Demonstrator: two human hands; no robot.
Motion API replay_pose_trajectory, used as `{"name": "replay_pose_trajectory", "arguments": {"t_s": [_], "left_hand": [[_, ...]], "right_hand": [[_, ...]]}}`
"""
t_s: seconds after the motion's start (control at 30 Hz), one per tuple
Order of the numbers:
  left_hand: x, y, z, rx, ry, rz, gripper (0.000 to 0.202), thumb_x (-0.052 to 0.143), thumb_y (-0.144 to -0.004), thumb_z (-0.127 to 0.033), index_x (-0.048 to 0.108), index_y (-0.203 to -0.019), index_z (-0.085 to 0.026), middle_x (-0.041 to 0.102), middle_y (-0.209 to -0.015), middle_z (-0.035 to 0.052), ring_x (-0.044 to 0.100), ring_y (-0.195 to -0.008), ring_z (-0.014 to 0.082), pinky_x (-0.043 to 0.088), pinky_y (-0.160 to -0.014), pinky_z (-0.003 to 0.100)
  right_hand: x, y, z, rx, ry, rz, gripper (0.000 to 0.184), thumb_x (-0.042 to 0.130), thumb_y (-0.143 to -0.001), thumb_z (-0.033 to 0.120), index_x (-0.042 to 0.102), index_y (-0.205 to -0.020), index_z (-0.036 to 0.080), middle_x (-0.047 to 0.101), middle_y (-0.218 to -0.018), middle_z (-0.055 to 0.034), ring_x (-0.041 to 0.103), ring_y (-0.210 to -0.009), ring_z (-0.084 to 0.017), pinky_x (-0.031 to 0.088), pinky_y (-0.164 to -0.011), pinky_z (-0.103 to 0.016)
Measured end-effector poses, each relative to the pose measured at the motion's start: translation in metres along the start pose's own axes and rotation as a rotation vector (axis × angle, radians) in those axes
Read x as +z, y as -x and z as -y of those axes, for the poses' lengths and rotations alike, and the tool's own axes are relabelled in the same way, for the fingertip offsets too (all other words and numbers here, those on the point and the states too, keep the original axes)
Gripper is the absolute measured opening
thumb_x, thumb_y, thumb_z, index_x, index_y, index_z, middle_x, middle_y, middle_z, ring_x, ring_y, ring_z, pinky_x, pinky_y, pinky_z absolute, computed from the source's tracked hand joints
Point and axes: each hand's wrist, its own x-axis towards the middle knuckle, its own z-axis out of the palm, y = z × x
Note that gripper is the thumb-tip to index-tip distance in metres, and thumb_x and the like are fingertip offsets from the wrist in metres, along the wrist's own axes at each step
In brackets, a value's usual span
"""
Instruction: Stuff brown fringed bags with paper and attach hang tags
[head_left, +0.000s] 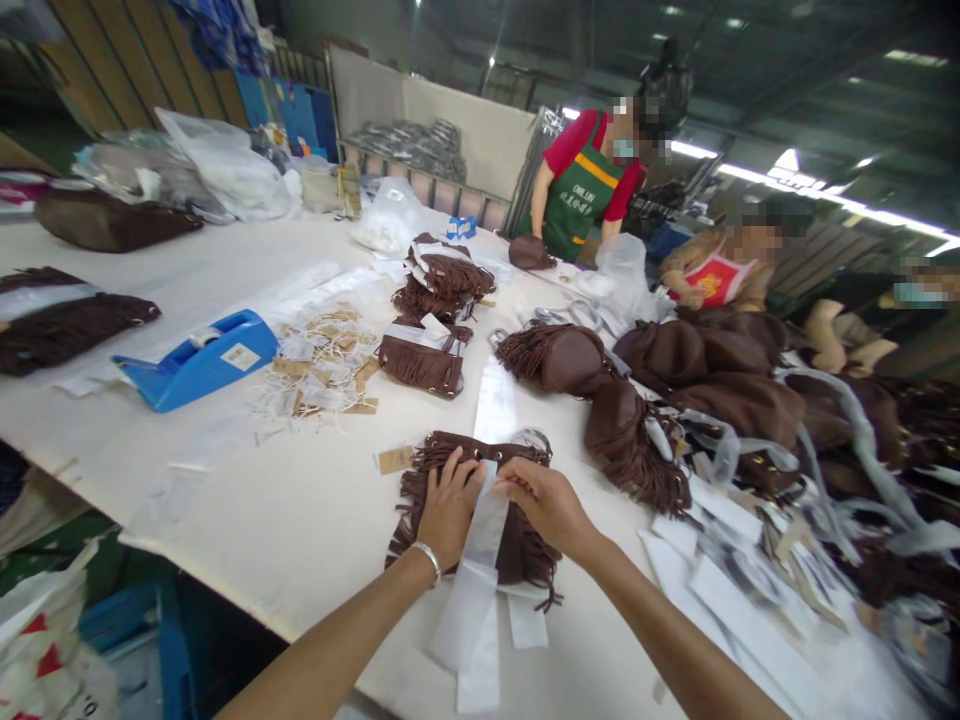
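Note:
A dark brown fringed bag lies flat on the table in front of me. Across its middle runs a translucent white strip, its lower end trailing over the near side of the bag. My left hand rests on the bag with fingers spread, just left of the strip. With thumb and fingers pinched together, my right hand grips the strip near its upper end. A brown cardboard tag sticks out at the bag's upper left.
A blue tape dispenser and a heap of stringed tags sit to the left. Wrapped fringed bags are stacked beyond. Many brown bags pile up on the right, above white strips. Co-workers stand across the table.

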Motion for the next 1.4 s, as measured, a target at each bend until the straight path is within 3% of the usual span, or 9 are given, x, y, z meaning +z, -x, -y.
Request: {"name": "replay_pose_trajectory", "arguments": {"t_s": [0.17, 0.3, 0.6, 0.9, 1.03, 1.2, 1.27, 1.4], "left_hand": [[0.002, -0.001, 0.001, -0.01, 0.02, 0.0, 0.066, 0.033, -0.085, 0.0, 0.037, -0.144, -0.03, 0.042, -0.146, 0.0044, 0.008, -0.148, 0.0234, 0.022, -0.114, 0.058], [-0.001, -0.002, -0.001, -0.024, 0.071, 0.014, 0.068, 0.04, -0.081, -0.003, 0.037, -0.145, -0.026, 0.043, -0.147, 0.0062, 0.007, -0.148, 0.0239, 0.017, -0.116, 0.057], [-0.002, -0.005, 0.0, -0.045, 0.131, 0.06, 0.074, 0.042, -0.079, -0.005, 0.03, -0.148, -0.028, 0.043, -0.147, 0.0044, 0.007, -0.148, 0.0223, 0.014, -0.117, 0.056], [-0.007, -0.005, 0.005, -0.04, 0.204, 0.082, 0.084, 0.041, -0.077, -0.006, 0.012, -0.154, -0.026, 0.029, -0.156, 0.0029, 0.005, -0.148, 0.0218, 0.015, -0.118, 0.054], [-0.014, -0.006, 0.009, 0.004, 0.286, 0.107, 0.076, 0.038, -0.079, -0.005, 0.027, -0.15, -0.03, 0.042, -0.148, 0.0019, 0.01, -0.147, 0.0226, 0.017, -0.116, 0.055], [-0.016, -0.005, 0.007, 0.011, 0.269, 0.086, 0.036, 0.045, -0.091, -0.022, 0.06, -0.123, -0.03, 0.05, -0.14, 0.0029, 0.014, -0.146, 0.0268, 0.019, -0.114, 0.059], [-0.015, -0.003, 0.005, 0.02, 0.228, 0.084, 0.029, 0.051, -0.09, -0.026, 0.063, -0.116, -0.03, 0.048, -0.141, 0.0029, 0.011, -0.146, 0.0284, 0.019, -0.112, 0.062], [-0.012, -0.002, 0.004, 0.056, 0.163, 0.071, 0.035, 0.055, -0.09, -0.027, 0.059, -0.123, -0.034, 0.045, -0.14, 0.0052, 0.009, -0.146, 0.0295, 0.019, -0.111, 0.064]], "right_hand": [[0.027, -0.026, -0.045, 0.164, -0.019, -0.006, 0.012, 0.058, -0.087, 0.03, 0.063, -0.082, 0.02, 0.063, -0.074, 0.0012, 0.056, -0.07, -0.014, 0.039, -0.066, -0.025], [0.04, -0.03, -0.062, 0.218, 0.046, -0.009, 0.014, 0.059, -0.086, 0.032, 0.064, -0.082, 0.02, 0.064, -0.079, 0.0006, 0.057, -0.074, -0.015, 0.039, -0.068, -0.025], [0.044, -0.035, -0.062, 0.251, 0.176, -0.014, 0.012, 0.061, -0.086, 0.033, 0.065, -0.084, 0.022, 0.067, -0.083, 0.0003, 0.06, -0.077, -0.016, 0.036, -0.069, -0.026], [0.044, -0.044, -0.06, 0.335, 0.293, 0.048, 0.01, 0.062, -0.086, 0.032, 0.063, -0.085, 0.022, 0.069, -0.079, 0.0017, 0.062, -0.075, -0.016, 0.031, -0.062, -0.026], [0.042, -0.047, -0.06, 0.347, 0.303, 0.071, 0.006, 0.062, -0.085, 0.027, 0.064, -0.085, 0.022, 0.07, -0.081, 0.0006, 0.062, -0.076, -0.016, 0.03, -0.061, -0.026], [0.044, -0.046, -0.062, 0.357, 0.302, 0.064, 0.008, 0.062, -0.085, 0.027, 0.063, -0.091, 0.021, 0.07, -0.084, -0.0004, 0.061, -0.078, -0.016, 0.033, -0.063, -0.026], [0.045, -0.047, -0.061, 0.359, 0.303, 0.049, 0.012, 0.062, -0.086, 0.031, 0.063, -0.092, 0.021, 0.07, -0.084, -0.0007, 0.061, -0.078, -0.017, 0.033, -0.063, -0.026], [0.043, -0.042, -0.047, 0.364, 0.328, -0.011, 0.017, 0.054, -0.092, 0.032, 0.062, -0.098, 0.019, 0.069, -0.088, -0.0046, 0.062, -0.081, -0.019, 0.039, -0.068, -0.028]]}}
